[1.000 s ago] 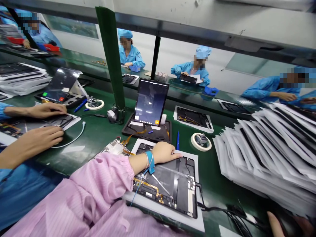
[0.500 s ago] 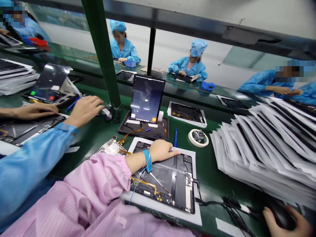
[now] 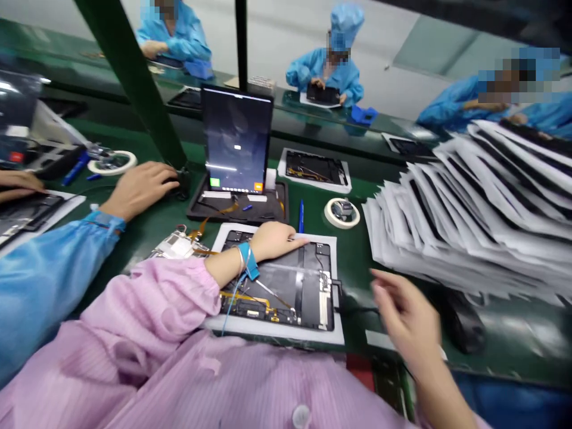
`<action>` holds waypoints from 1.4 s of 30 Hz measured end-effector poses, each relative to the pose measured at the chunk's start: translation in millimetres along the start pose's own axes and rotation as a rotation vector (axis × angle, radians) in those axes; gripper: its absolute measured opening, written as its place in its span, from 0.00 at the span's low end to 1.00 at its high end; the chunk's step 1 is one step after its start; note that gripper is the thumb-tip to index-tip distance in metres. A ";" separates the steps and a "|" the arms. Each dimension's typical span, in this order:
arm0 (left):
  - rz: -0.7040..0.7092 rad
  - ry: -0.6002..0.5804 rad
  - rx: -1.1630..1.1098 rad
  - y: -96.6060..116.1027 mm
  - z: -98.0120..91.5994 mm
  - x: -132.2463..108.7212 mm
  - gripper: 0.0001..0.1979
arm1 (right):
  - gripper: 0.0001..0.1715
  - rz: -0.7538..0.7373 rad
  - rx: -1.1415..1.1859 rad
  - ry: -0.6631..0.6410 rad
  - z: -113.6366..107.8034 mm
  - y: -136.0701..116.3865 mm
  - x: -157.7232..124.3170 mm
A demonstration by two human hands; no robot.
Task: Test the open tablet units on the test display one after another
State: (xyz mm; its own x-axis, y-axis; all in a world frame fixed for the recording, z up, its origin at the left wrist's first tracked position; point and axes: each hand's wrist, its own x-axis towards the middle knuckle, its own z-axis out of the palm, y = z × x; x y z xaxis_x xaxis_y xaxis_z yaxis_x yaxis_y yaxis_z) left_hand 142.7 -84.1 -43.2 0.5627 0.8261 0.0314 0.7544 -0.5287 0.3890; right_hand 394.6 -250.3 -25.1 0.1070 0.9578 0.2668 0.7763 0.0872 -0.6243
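Two hands hover over an opened tablet point(image 3: 290, 280), which lies insides-up on a white sheet point(image 3: 272, 328) at the near edge of the green bench point(image 3: 354, 253). The left hand point(image 3: 273, 240) rests flat on the tablet's far edge, fingers straight and together, gripping nothing. The right hand point(image 3: 406, 316) hangs above the bench to the tablet's right, fingers spread and empty, near a black mouse point(image 3: 462, 322). Open bench is narrow there: a fanned stack of white-sleeved panels point(image 3: 469, 220) crowds in from the right, and a tape roll point(image 3: 342, 213) and blue pen point(image 3: 301, 215) sit just beyond the tablet. A pink sleeve point(image 3: 147, 322) covers the tablet's near left corner. The right hand and mouse are blurred. A co-worker's hand point(image 3: 140, 187) reaches in on the left, beside an upright screen point(image 3: 236, 140).
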 end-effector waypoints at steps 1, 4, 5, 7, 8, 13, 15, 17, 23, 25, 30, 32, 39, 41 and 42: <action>-0.001 -0.009 -0.009 -0.5 -0.3 0.3 0.33 | 0.15 0.040 0.005 -0.146 10.6 -10.4 8.0; -0.003 -0.035 -0.021 -1.6 -1.0 0.8 0.33 | 0.21 0.158 0.206 -0.482 35.3 -20.0 29.2; -0.003 -0.040 -0.018 -1.6 -1.2 0.7 0.34 | 0.23 0.204 0.297 -0.550 39.3 -18.9 33.4; -0.004 -0.041 -0.009 -1.2 -1.5 0.4 0.34 | 0.24 0.298 0.444 -0.651 38.6 -15.1 37.2; -0.007 -0.042 -0.006 -0.8 -1.5 0.3 0.34 | 0.24 0.339 0.491 -0.670 34.0 -13.6 37.3; -0.020 -0.036 0.017 0.8 -0.1 0.6 0.34 | 0.18 0.409 0.630 -0.123 -5.1 -18.1 29.1; -0.015 -0.032 0.026 1.3 0.6 0.4 0.34 | 0.17 0.345 0.677 0.045 -9.2 -25.3 24.3; -0.009 -0.030 0.027 1.9 0.8 -0.1 0.34 | 0.20 0.287 0.655 0.021 -1.0 -31.3 20.0; 0.010 -0.037 0.047 3.5 -0.5 -0.9 0.35 | 0.15 0.244 0.354 -0.280 39.9 -24.1 15.2; 0.009 -0.041 0.055 3.5 -0.4 -0.8 0.35 | 0.14 0.257 0.403 -0.325 45.4 -20.3 14.1; 0.014 -0.029 0.075 2.7 1.3 -1.3 0.33 | 0.12 0.299 0.509 -0.296 48.7 -18.7 11.9; 0.017 -0.027 0.075 2.6 1.9 -1.4 0.33 | 0.12 0.307 0.516 -0.286 48.5 -17.7 12.3; 0.009 -0.030 0.072 3.0 2.2 -1.0 0.33 | 0.14 0.218 0.201 -0.267 56.2 -23.9 7.6; 0.006 -0.026 0.065 2.9 1.7 -1.1 0.33 | 0.18 0.133 -0.107 -0.169 60.1 -30.0 3.4; 0.006 -0.023 0.060 2.9 1.3 -1.2 0.33 | 0.20 0.087 -0.229 -0.140 61.7 -32.3 1.5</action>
State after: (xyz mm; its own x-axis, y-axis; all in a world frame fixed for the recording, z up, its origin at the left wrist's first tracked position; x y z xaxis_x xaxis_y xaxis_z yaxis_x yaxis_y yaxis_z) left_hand 144.7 -86.9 -43.3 0.5745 0.8184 0.0124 0.7692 -0.5451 0.3333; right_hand 331.3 -234.8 -49.8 0.1047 0.9889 0.1052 0.8897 -0.0459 -0.4542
